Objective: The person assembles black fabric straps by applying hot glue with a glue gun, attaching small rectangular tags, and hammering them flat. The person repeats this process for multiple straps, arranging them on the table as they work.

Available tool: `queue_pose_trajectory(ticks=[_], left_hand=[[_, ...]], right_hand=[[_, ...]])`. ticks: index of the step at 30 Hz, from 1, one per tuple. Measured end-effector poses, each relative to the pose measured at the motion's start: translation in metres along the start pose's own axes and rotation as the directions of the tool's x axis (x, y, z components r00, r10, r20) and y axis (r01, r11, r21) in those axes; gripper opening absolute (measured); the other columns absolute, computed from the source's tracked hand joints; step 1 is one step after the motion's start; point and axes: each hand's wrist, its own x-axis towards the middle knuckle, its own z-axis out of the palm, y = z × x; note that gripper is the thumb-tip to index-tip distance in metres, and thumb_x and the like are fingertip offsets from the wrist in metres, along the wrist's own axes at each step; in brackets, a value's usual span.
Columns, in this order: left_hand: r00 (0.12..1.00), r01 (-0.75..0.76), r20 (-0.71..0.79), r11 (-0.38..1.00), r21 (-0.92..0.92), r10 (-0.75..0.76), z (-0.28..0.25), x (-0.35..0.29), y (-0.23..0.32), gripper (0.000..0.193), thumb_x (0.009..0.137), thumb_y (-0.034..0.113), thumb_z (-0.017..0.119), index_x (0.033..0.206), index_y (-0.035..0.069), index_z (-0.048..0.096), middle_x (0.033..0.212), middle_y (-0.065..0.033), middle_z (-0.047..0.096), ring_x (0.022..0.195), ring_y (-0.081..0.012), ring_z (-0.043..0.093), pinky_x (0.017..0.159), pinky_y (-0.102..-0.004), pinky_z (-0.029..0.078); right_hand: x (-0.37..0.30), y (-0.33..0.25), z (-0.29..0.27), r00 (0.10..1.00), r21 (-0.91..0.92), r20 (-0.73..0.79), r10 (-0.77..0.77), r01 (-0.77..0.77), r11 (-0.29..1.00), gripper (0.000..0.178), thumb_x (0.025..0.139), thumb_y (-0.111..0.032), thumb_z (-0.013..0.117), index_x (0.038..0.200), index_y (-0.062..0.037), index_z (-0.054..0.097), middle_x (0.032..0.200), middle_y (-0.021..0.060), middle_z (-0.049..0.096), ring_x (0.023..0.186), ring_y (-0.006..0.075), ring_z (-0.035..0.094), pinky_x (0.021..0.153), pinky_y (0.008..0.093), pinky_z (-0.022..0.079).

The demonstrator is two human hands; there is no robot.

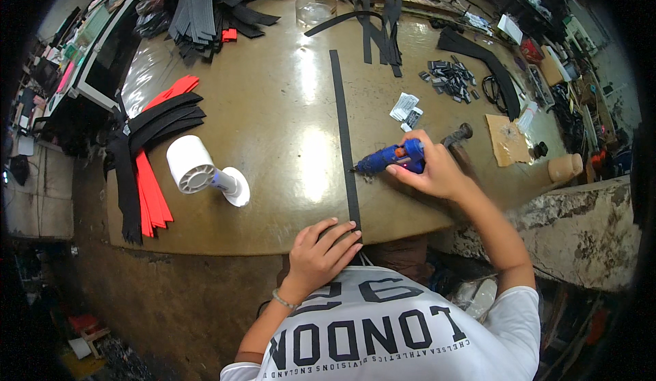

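Note:
A long black strap (342, 114) lies straight across the table, its near end at the table's front edge. My left hand (321, 252) rests on that near end, fingers stretched out and flat over the strap. In my right hand (435, 170) is a blue glue gun (393, 158), with my fingers wrapped round it. Its dark nozzle points left, at the strap's right edge around mid-length; whether it touches the strap I cannot tell.
Left stands a white portable fan (195, 166), beside black (164, 118) and red strips (152, 200). Beyond the glue gun are small labels (404, 106), a pile of small black pieces (451, 79) and a hammer (459, 135). Black straps (389, 32) and a clear round container (316, 10) lie at the back.

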Motion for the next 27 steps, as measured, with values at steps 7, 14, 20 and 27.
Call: queue_pose_trajectory(ticks=[7,14,20,27], left_hand=[[1.000,-0.003,0.005,1.000,0.010,0.003,-0.001,0.001,0.000,0.021,0.081,0.024,0.077,0.101,0.017,0.074,0.114,0.0040,0.069,0.106,-0.0197,0.061,0.083,-0.0330,0.049],[1.000,0.021,0.008,1.000,0.021,-0.021,0.000,0.003,0.003,0.022,0.077,0.025,0.080,0.097,0.018,0.075,0.110,0.0052,0.070,0.104,-0.0201,0.062,0.081,-0.0336,0.047],[0.998,0.057,0.038,0.998,0.021,-0.058,0.002,0.001,0.004,0.023,0.073,0.023,0.082,0.094,0.020,0.076,0.108,0.0049,0.071,0.103,-0.0221,0.062,0.083,-0.0356,0.046],[0.998,0.038,0.045,0.998,0.056,-0.041,0.007,-0.004,-0.001,0.024,0.070,0.026,0.083,0.093,0.023,0.076,0.106,0.0052,0.072,0.102,-0.0226,0.062,0.082,-0.0363,0.047]], right_hand=[[0.034,0.010,-0.006,0.995,-0.009,-0.039,-0.093,0.093,0.996,0.047,0.086,-0.033,0.077,0.112,-0.0050,0.050,0.088,0.0181,0.072,0.075,0.0390,0.070,0.065,0.0428,0.056],[-0.012,0.012,-0.026,0.864,-0.536,-0.340,-0.372,0.147,0.832,0.043,0.083,-0.023,0.073,0.118,-0.0062,0.057,0.093,0.0129,0.068,0.076,0.0348,0.066,0.067,0.0440,0.052],[-0.110,0.093,-0.080,0.222,0.068,-0.915,0.336,-0.738,0.671,0.047,0.099,-0.036,0.060,0.126,0.0017,0.052,0.111,0.0270,0.065,0.102,0.0427,0.064,0.086,0.0459,0.050],[-0.085,0.092,-0.122,0.155,-0.321,-0.946,-0.286,-0.587,0.743,0.042,0.099,-0.028,0.058,0.127,0.0031,0.055,0.119,0.0217,0.062,0.114,0.0354,0.056,0.099,0.0450,0.043]])
